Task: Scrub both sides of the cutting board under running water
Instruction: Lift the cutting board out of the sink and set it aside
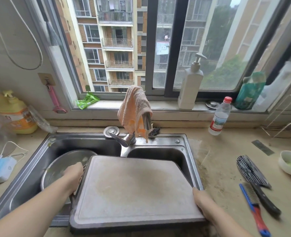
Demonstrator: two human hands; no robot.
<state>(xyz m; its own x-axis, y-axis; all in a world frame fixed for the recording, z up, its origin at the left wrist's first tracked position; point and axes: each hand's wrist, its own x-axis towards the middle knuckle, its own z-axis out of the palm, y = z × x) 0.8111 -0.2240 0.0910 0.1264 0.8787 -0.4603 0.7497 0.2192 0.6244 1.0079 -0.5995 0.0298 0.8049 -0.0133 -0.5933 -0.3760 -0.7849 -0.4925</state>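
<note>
Hands [73, 175] [201, 200] clamped on cutting board [132, 190] edges over sink [195, 161], steel bowl [61, 166] inside.

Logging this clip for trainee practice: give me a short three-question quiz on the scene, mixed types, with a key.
1. True or false: water is running from the faucet.
2. What hangs over the faucet? A) orange cloth B) blue mask C) green bag
3. Which hands hold the cutting board, and where?

Key: 1 false, no stream shows. 2 A. 3 Both: left hand on its left edge, right hand on its right edge, over the sink.
</note>
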